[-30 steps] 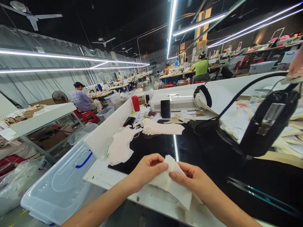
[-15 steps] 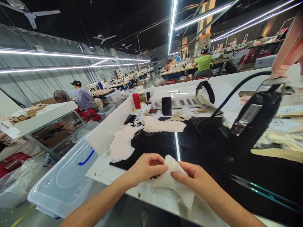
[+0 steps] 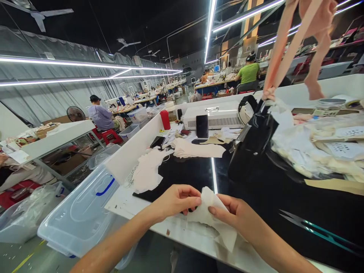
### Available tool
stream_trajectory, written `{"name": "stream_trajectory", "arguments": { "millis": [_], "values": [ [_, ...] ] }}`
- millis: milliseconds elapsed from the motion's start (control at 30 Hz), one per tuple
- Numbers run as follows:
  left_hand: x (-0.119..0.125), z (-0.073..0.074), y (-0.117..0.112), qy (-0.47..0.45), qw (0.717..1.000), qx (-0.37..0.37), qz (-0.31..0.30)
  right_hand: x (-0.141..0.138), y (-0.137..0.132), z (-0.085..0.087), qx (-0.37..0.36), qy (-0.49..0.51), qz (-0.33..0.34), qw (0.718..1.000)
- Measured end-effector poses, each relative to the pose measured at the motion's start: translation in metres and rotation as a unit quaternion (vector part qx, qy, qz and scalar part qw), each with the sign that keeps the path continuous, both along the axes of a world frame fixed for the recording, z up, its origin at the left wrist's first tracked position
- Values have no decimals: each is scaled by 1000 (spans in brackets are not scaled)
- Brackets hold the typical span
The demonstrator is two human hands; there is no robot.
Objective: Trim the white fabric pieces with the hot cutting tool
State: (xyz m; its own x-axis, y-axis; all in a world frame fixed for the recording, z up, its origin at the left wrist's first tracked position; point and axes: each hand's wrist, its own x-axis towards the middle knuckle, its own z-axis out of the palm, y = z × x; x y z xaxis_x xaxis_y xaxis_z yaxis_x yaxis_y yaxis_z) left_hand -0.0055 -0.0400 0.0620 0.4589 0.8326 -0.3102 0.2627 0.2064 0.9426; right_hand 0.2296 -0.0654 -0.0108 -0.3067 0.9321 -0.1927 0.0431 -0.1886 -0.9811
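Between both hands, over the front edge of the table, hangs a cream-white fabric piece (image 3: 218, 223). My left hand (image 3: 178, 201) pinches its upper left edge between thumb and fingers. My right hand (image 3: 234, 212) grips the right side, thumb on top and fingers behind the cloth. The lower part of the fabric droops toward the white table edge. Beyond the hands lie a stack of pale fabric pieces (image 3: 196, 148) and another stack of cut pieces (image 3: 148, 170). Thread snips (image 3: 315, 229) with teal handles rest on the black surface to the right.
A black iron-like device (image 3: 253, 140) hangs from pink fabric strips (image 3: 280, 57) at right. Behind stand a white machine box (image 3: 213, 115), a phone (image 3: 202, 126) and a red container (image 3: 165, 120). A lidded plastic bin (image 3: 79, 212) sits left. Bagged fabric (image 3: 301, 148) lies right.
The hanging black device has swung left and back, uncovering the bagged fabric at right. Both hands keep hold of the fabric piece in nearly the same spot.
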Motion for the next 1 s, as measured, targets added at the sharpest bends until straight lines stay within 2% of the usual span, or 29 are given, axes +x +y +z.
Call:
{"name": "stream_trajectory", "arguments": {
  "millis": [200, 267, 600, 833, 1000],
  "values": [
    [7, -3, -1, -22, 1000, 3, 20, 1, -4, 25, 1, -2, 35, 999],
    [8, -2, -1, -14, 1000, 8, 23, 2, -5, 28, -7, 4, 36, 999],
    [3, 1, -3, 11, 1000, 12, 17, 10, 0, -2, -17, 24, 58, 998],
    [4, 1, -2, 7, 1000, 21, 0, 8, -3, 10, -13, 0, 57, 998],
    [12, -4, 0, -9, 999, 21, 23, 4, -4, 10, -21, -3, 59, 998]
  ]
}}
